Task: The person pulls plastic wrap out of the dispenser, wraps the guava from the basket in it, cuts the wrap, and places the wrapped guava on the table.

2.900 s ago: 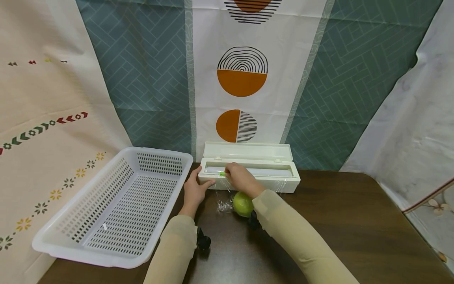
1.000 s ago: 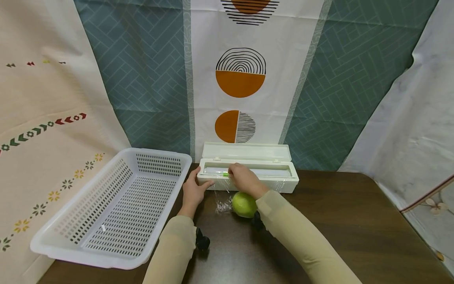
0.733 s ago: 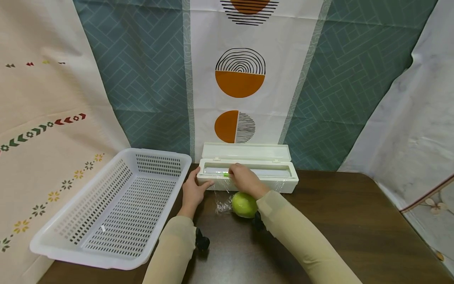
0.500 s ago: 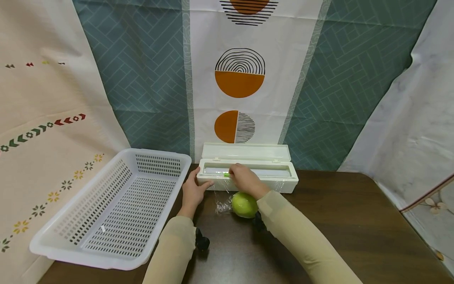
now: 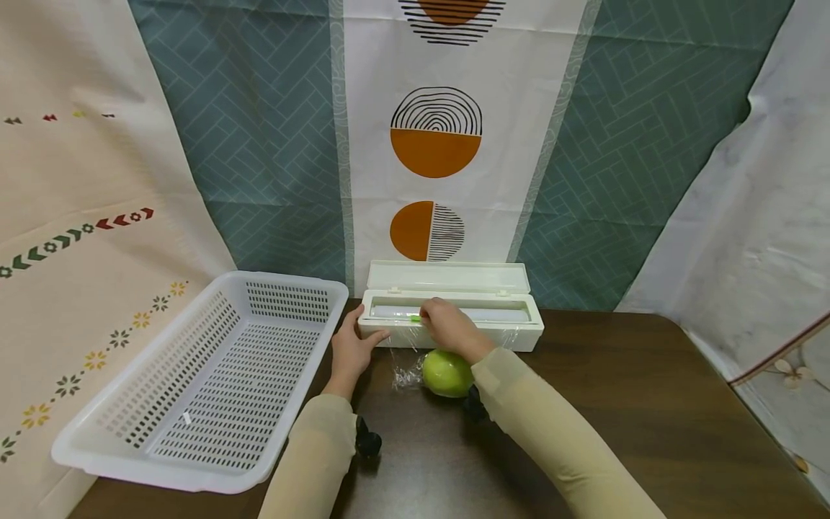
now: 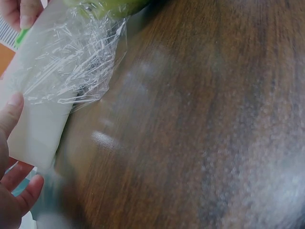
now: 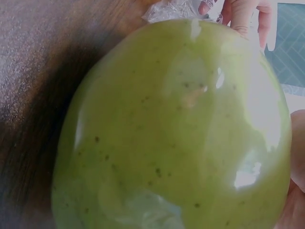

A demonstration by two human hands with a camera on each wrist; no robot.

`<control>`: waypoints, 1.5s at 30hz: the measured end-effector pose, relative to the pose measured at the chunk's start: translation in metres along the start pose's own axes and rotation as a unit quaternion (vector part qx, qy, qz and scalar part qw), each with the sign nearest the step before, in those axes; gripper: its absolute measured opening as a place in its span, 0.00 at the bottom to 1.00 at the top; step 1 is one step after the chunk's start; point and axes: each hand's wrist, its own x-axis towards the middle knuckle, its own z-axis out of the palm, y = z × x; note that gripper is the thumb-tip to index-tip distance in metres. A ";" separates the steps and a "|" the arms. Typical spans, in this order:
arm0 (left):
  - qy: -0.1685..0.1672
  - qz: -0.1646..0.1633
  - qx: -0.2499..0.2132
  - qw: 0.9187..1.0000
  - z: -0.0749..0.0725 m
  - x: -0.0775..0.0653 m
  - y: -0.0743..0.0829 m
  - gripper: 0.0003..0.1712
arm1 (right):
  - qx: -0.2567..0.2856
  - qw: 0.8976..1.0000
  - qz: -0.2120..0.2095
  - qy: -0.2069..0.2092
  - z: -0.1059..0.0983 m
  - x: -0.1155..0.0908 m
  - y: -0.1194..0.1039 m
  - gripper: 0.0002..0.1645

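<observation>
A white cling film dispenser [image 5: 519,336] lies across the back of the table with its lid raised and a roll inside. My left hand [image 5: 350,353] grips its left end, thumb against the front face. My right hand [image 5: 449,326] pinches a small green slide cutter [image 5: 415,318] at the front edge of the slot. Crumpled clear cling film [image 6: 78,62] hangs over the dispenser's front down to the table. Beneath my right wrist sits a shiny green fruit with dark specks [image 7: 171,124], film stretched over it. My right fingertips are partly hidden in the head view.
A white perforated plastic basket [image 5: 162,472] stands to the left, with a small white scrap [image 5: 187,418] in it. Patterned cloth [image 5: 441,151] hangs right behind the dispenser. The dark wooden table [image 5: 622,404] extends to the right.
Over the last three seconds my right hand has slid slightly rightward along the dispenser with the green slide cutter. The green fruit shows a little more. My left hand keeps its hold.
</observation>
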 end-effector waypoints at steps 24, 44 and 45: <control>-0.002 0.002 -0.003 1.000 -0.001 0.001 -0.002 0.44 | 0.008 1.000 0.000 0.005 -0.002 -0.004 0.006 0.08; 0.002 0.002 -0.005 1.000 0.001 0.001 -0.002 0.44 | 0.003 1.000 -0.001 0.005 -0.004 -0.007 0.012 0.09; 0.003 0.003 -0.006 1.000 0.001 0.001 -0.002 0.44 | 0.003 1.000 -0.001 0.006 -0.005 -0.008 0.012 0.09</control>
